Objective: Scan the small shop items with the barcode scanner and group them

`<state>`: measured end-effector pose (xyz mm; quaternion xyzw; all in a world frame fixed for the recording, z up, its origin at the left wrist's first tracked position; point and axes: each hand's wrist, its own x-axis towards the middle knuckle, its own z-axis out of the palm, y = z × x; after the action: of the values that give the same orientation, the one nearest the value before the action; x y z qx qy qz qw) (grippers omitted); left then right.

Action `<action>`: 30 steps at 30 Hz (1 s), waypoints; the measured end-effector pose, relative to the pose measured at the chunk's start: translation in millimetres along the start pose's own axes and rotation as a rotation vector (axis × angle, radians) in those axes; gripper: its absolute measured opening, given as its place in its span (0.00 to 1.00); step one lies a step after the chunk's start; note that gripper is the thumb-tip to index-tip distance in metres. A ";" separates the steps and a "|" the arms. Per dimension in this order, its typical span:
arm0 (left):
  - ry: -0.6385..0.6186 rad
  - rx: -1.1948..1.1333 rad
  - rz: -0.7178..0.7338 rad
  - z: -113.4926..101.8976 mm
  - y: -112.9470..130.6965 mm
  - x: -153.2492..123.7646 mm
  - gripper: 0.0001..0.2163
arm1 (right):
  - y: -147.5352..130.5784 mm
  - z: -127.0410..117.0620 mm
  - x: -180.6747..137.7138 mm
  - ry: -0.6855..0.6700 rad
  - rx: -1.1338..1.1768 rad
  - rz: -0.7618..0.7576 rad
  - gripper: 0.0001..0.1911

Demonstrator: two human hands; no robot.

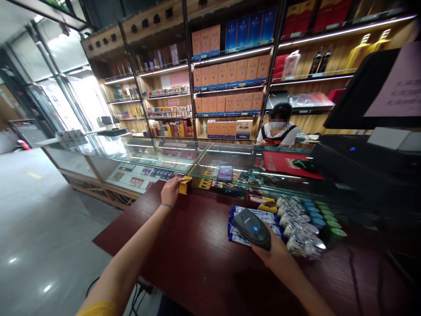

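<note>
My right hand (271,248) is wrapped round the handle of a dark grey barcode scanner (251,226), which has a blue light lit on its top. Beneath and behind the scanner lie blue-and-white packets (234,233), partly covered by it. At the far left of the dark red counter, my left hand (171,191) grips a small stack of yellow packets (185,186) from its left side. The fingertips are partly hidden behind the stack.
Several rows of cans (297,243) stand right of my right hand. A glass display case (210,153) borders the counter's far edge. Beyond it is a person (279,129). A dark monitor (365,87) and a red mat (276,162) with a mouse (303,164) are at the right.
</note>
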<state>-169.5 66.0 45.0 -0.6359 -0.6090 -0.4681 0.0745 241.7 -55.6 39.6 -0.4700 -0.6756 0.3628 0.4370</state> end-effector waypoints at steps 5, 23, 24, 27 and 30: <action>-0.217 0.210 0.113 -11.0 -10.6 6.9 0.13 | 0.5 -1.0 -0.4 -0.016 -0.012 -0.021 0.25; -0.473 0.245 0.170 -7.4 -25.7 34.3 0.24 | -2.8 -2.6 -0.6 0.010 0.013 -0.007 0.24; -0.475 0.255 0.167 -6.8 -26.3 34.3 0.24 | -3.0 -2.7 -0.7 0.006 0.025 0.009 0.24; -0.469 0.277 0.154 -5.7 -26.9 33.4 0.25 | -3.7 -2.6 -0.5 0.004 0.062 0.060 0.25; -0.441 0.274 0.126 -4.6 -25.1 31.2 0.27 | -5.8 -4.0 0.0 0.034 0.082 0.087 0.25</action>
<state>-198.6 91.1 57.0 -0.7433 -0.6274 -0.2259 0.0541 243.6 -57.0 46.2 -0.4868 -0.6315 0.4010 0.4510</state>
